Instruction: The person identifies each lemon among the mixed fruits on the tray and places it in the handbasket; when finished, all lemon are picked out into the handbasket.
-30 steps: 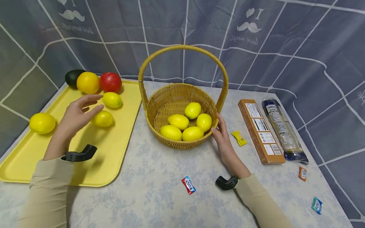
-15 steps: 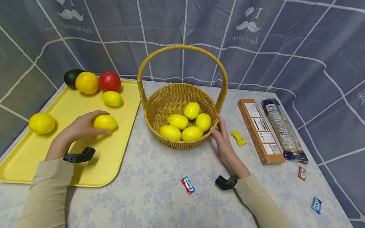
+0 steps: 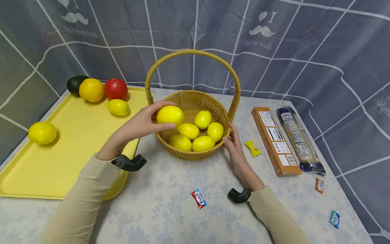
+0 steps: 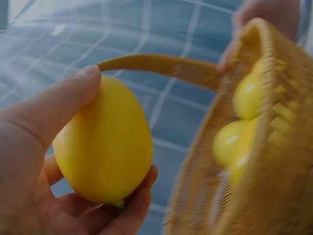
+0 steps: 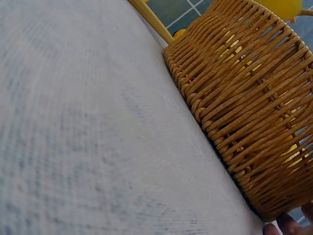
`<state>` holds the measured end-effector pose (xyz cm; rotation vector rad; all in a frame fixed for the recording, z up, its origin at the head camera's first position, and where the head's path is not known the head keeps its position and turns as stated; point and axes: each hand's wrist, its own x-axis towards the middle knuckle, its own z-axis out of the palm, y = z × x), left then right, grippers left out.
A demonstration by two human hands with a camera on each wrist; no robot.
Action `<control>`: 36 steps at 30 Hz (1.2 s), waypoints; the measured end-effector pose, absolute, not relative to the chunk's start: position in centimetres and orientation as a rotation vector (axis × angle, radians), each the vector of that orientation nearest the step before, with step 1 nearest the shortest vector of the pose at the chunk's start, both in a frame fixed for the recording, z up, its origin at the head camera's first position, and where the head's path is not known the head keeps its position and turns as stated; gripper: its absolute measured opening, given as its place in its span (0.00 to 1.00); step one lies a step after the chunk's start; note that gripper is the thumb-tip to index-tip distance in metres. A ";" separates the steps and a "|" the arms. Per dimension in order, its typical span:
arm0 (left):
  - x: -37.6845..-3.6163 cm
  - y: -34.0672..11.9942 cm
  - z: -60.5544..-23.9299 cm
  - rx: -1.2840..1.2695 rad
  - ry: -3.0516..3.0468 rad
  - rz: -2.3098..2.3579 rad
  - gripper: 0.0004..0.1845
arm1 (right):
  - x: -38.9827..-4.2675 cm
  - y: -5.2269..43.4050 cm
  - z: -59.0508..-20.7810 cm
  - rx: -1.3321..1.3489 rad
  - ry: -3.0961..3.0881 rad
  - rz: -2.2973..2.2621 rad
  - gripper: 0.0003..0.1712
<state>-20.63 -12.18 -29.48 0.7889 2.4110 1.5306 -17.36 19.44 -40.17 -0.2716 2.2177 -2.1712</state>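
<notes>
Yellow lemon (image 3: 169, 115) gripped in my left hand (image 3: 138, 124) over basket (image 3: 195, 154) rim; right hand (image 3: 236, 149), fingers relaxed, touches basket's right wall.

Basket (image 3: 195, 154): centre of table (image 3: 170, 217), five lemons (image 3: 192, 130) inside. Tray (image 3: 76, 135) left of basket, bearing fruit. Box (image 3: 275, 140) and packet (image 3: 297, 139) right of basket. Wrapped sweet (image 3: 198, 198) before basket.

1. Table (image 3: 170, 217) covered with a pale floral cloth.
2. Yellow tray (image 3: 70, 152) on the left part.
3. Wicker basket (image 3: 195, 154) at the middle.
4. Brown box (image 3: 275, 140) and dark packet (image 3: 297, 137) side by side at right.
5. Small wrapped sweets (image 3: 198, 198) scattered near the front edge.
</notes>
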 end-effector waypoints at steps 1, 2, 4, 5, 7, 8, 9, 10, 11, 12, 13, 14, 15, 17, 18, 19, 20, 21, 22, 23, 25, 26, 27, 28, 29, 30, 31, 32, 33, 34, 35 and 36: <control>-21.0 -11.4 -30.0 0.796 2.408 1.515 0.31 | -17.3 19.3 -40.2 -0.268 2.216 -2.169 0.34; -21.3 -11.0 -30.4 0.803 2.404 1.499 0.31 | -17.2 19.2 -40.3 -0.262 2.215 -2.165 0.34; -21.6 -10.4 -31.3 0.788 2.420 1.461 0.30 | -17.2 19.0 -40.3 -0.262 2.218 -2.157 0.34; -21.7 -10.3 -31.7 0.775 2.432 1.437 0.30 | -17.2 18.9 -40.3 -0.266 2.222 -2.153 0.34; -21.8 -10.4 -32.1 0.770 2.455 1.398 0.29 | -17.2 18.9 -40.3 -0.282 2.232 -2.151 0.34; -21.8 -10.5 -32.2 0.773 2.452 1.391 0.29 | -17.2 18.9 -40.2 -0.289 2.239 -2.150 0.34; -21.9 -10.6 -32.3 0.782 2.455 1.379 0.29 | -17.2 18.9 -40.2 -0.295 2.245 -2.151 0.34; -21.9 -10.7 -32.3 0.794 2.458 1.369 0.29 | -17.3 18.9 -40.1 -0.296 2.250 -2.151 0.34; -22.0 -10.8 -32.3 0.810 2.460 1.359 0.28 | -17.3 19.0 -40.1 -0.300 2.253 -2.152 0.34; -22.0 -10.9 -32.3 0.827 2.466 1.352 0.27 | -17.3 19.0 -40.1 -0.302 2.254 -2.152 0.34; -22.0 -10.9 -32.2 0.838 2.479 1.338 0.27 | -17.4 19.1 -40.0 -0.304 2.253 -2.152 0.34; -22.0 -10.9 -32.2 0.844 2.498 1.318 0.26 | -17.4 19.1 -40.0 -0.302 2.251 -2.151 0.34; -22.1 -10.9 -32.2 0.855 2.525 1.287 0.25 | -17.4 19.1 -40.0 -0.302 2.246 -2.150 0.34; -22.1 -10.7 -32.2 0.868 2.572 1.226 0.24 | -17.4 19.2 -40.0 -0.298 2.235 -2.156 0.34; -22.1 -10.6 -32.2 0.870 2.599 1.187 0.25 | -17.4 19.2 -40.0 -0.294 2.229 -2.161 0.34; -22.2 -10.5 -32.2 0.869 2.629 1.141 0.25 | -17.4 19.2 -40.0 -0.291 2.224 -2.167 0.34; -22.2 -10.3 -32.1 0.872 2.652 1.094 0.26 | -17.4 19.3 -40.0 -0.286 2.219 -2.173 0.34; -22.2 -10.1 -32.1 0.874 2.676 1.041 0.26 | -17.4 19.3 -40.0 -0.284 2.215 -2.179 0.34; -22.3 -9.9 -32.0 0.871 2.696 0.989 0.27 | -17.3 19.3 -40.0 -0.281 2.212 -2.185 0.34; -22.3 -9.8 -31.9 0.863 2.712 0.937 0.27 | -17.3 19.3 -40.1 -0.277 2.208 -2.188 0.34; -22.3 -9.5 -31.8 0.849 2.741 0.841 0.25 | -17.3 19.3 -40.1 -0.272 2.206 -2.188 0.34; -22.2 -9.4 -31.9 0.844 2.751 0.814 0.24 | -17.3 19.3 -40.1 -0.271 2.204 -2.188 0.34; -22.2 -9.3 -31.9 0.837 2.762 0.803 0.24 | -17.3 19.3 -40.1 -0.270 2.201 -2.187 0.34; -22.1 -9.4 -32.0 0.835 2.770 0.812 0.23 | -17.4 19.3 -40.2 -0.265 2.199 -2.185 0.34; -22.0 -9.5 -32.0 0.843 2.775 0.840 0.22 | -17.4 19.3 -40.2 -0.261 2.198 -2.183 0.34; -21.8 -9.7 -32.0 0.854 2.779 0.889 0.22 | -17.4 19.3 -40.2 -0.259 2.199 -2.181 0.34; -21.7 -10.1 -31.9 0.865 2.783 0.952 0.22 | -17.4 19.3 -40.2 -0.256 2.201 -2.178 0.34; -21.5 -10.5 -31.7 0.877 2.780 1.039 0.21 | -17.4 19.3 -40.2 -0.258 2.202 -2.178 0.34; -21.2 -11.1 -31.4 0.880 2.769 1.137 0.21 | -17.4 19.3 -40.2 -0.258 2.205 -2.177 0.34; -20.9 -11.9 -31.0 0.876 2.756 1.235 0.21 | -17.5 19.3 -40.3 -0.257 2.209 -2.175 0.34; -20.5 -12.7 -30.5 0.865 2.749 1.322 0.21 | -17.5 19.4 -40.3 -0.257 2.213 -2.173 0.34; -20.1 -13.6 -30.0 0.836 2.757 1.399 0.21 | -17.5 19.4 -40.3 -0.257 2.217 -2.172 0.34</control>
